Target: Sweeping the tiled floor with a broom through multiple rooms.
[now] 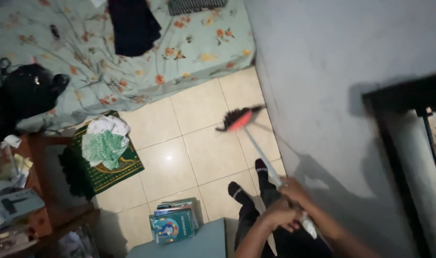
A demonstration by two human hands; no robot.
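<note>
- Broom (240, 119): red head with dark bristles, blurred, over the pale tile floor (199, 110) close to the grey wall (332, 62). Its light handle slants from the head back to the person's two hands, which sit at the handle's near end.
- Right hand (294, 189): higher on the broom handle, nearer the head; fingers curled tight round the shaft.
- Left hand (279, 217): just behind the right hand on the same handle, touching it; fingers wrapped round the shaft in a closed fist.
- Feet in dark socks (249, 186): on the tiles under the broom handle, between head and hands.
- Mattress with floral sheet (132, 52): beyond the broom head, across the floor; dark clothing (132, 24) lies on it.
- Green prayer mat (110, 167): well left of the broom, bearing crumpled green and white cloth (105, 141).
- Stack of books (172, 222): left of the hands, on the tiles, beside a pale blue surface (199, 243).
- Dark bag (31, 88): far left of the broom, at the mattress edge.
</note>
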